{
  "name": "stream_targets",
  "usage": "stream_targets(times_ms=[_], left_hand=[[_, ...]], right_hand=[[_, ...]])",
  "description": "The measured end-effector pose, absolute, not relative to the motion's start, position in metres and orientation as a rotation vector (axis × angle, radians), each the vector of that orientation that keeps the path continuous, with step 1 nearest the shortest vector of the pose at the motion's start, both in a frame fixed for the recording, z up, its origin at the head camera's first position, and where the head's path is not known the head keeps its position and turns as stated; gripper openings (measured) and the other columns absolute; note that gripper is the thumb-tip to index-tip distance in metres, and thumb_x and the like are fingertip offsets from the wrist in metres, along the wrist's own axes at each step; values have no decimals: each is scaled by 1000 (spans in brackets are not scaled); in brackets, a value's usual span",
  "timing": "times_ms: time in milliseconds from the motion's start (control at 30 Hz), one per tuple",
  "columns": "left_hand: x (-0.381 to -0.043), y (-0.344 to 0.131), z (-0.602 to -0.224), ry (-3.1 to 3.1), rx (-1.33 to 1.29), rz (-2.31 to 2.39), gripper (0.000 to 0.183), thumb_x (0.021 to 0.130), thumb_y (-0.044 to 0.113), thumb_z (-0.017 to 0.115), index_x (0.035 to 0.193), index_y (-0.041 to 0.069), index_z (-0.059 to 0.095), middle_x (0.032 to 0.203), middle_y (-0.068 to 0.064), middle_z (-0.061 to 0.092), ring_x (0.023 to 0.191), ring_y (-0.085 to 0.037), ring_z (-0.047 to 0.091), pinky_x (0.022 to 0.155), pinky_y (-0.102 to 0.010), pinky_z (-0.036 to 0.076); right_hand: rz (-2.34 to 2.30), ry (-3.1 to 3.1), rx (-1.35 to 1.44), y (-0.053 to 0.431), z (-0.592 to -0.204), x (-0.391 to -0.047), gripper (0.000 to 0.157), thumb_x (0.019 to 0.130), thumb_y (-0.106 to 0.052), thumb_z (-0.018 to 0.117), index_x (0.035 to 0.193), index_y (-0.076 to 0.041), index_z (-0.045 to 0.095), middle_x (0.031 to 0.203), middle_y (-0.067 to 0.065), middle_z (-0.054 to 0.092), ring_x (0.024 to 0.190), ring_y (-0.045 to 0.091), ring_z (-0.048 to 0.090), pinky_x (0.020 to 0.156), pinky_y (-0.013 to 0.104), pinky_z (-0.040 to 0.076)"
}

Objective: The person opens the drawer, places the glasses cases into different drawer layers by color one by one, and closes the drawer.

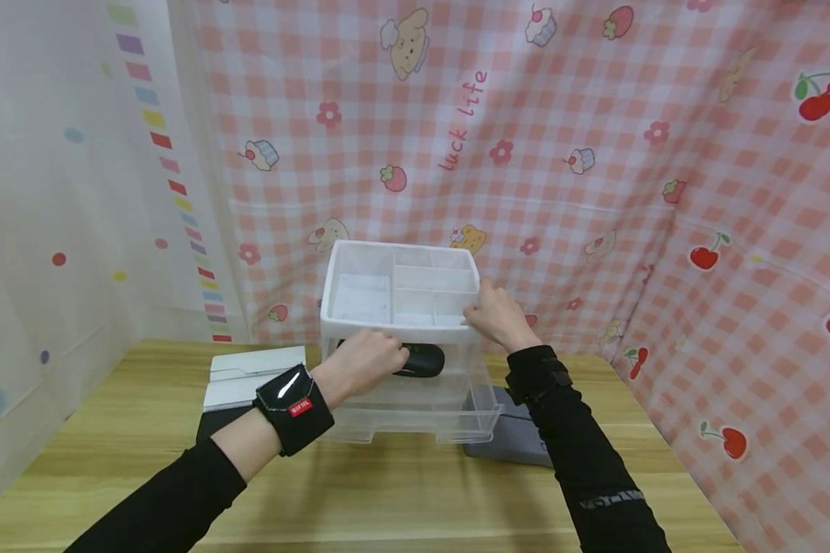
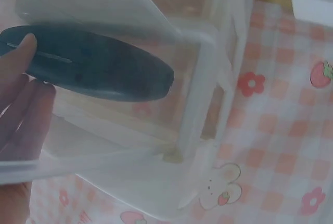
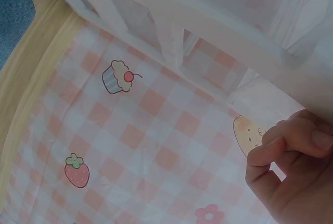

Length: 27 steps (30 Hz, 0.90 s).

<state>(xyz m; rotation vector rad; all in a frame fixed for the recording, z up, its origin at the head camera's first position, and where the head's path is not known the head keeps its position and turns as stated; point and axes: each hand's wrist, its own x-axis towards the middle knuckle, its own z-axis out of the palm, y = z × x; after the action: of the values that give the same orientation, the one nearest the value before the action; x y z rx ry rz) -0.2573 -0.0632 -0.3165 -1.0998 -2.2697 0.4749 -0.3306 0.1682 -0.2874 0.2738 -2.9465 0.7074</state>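
A storage box (image 1: 400,333) with a white compartmented top and a clear drawer (image 1: 415,421) stands on the table. My left hand (image 1: 363,365) is at its front, just below the white rim. It pinches a long, black, rounded object (image 1: 423,361), thumb on one side and fingers on the other in the left wrist view; a short seam runs along this object (image 2: 104,67). Whether it rests on the drawer floor, I cannot tell. With curled fingers, my right hand (image 1: 501,316) holds the box's right rim; in the right wrist view, that hand (image 3: 291,164) is beside the white frame.
Left of the box lies a white flat case (image 1: 252,375) with something black below it. A grey fabric pouch (image 1: 508,438) sits at the box's right, partly behind the right arm. Patterned curtains (image 1: 443,153) enclose the wooden table (image 1: 401,499) at the back and sides.
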Motion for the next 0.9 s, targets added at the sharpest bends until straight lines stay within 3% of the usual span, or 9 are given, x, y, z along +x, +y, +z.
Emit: stream_targets(times_ms=[367, 667, 900], left_hand=[[-265, -65, -319, -2247, -1082, 490, 11, 79, 8, 70, 71, 14, 67, 64, 3, 65, 53, -10, 57, 48, -27, 47], [-266, -70, -323, -2386, -1000, 274, 15, 81, 25, 73, 74, 13, 68, 70, 1, 67, 62, -16, 63, 53, -33, 49], [-261, -87, -323, -2412, -983, -66, 24, 82, 25, 73, 66, 15, 59, 61, 5, 57, 53, -9, 46, 50, -24, 36]], right_hand=[[740, -2939, 280, 168, -288, -330, 56, 92, -17, 49, 140, 3, 30, 121, 24, 56, 97, 32, 59, 84, 44, 52], [731, -2954, 258, 168, -288, -332, 54, 93, -17, 49, 139, 3, 31, 118, 24, 56, 95, 31, 58, 80, 41, 50], [741, -2956, 254, 168, -288, -331, 55, 93, -17, 48, 140, 3, 29, 120, 25, 56, 96, 31, 58, 82, 42, 51]])
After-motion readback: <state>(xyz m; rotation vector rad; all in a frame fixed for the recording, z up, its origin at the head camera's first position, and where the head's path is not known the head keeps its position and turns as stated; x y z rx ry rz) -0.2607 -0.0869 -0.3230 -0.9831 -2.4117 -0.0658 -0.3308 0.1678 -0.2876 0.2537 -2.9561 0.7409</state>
